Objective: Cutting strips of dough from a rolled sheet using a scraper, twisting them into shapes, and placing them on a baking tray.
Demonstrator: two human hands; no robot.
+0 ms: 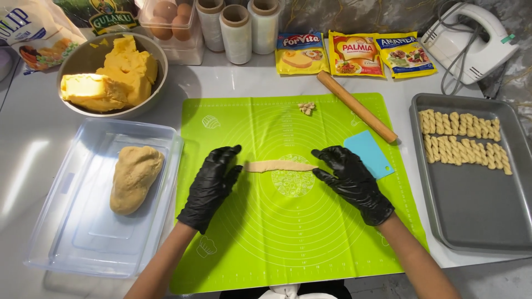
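From my seat, a clear plastic tray [166, 145] sits far left with a lump of tan dough [133, 178] in it. On the green silicone mat [310, 238], my left hand [211, 185] (black-gloved, fingers loosely spread) touches one end of a thin dough rope [280, 166] without gripping it. My right hand [350, 180], equally open, touches the other end. A blue scraper [370, 152] lies just beside it, below a wooden rolling pin [356, 106]. Farthest right, a metal baking tray [476, 216] carries twisted dough sticks [463, 137].
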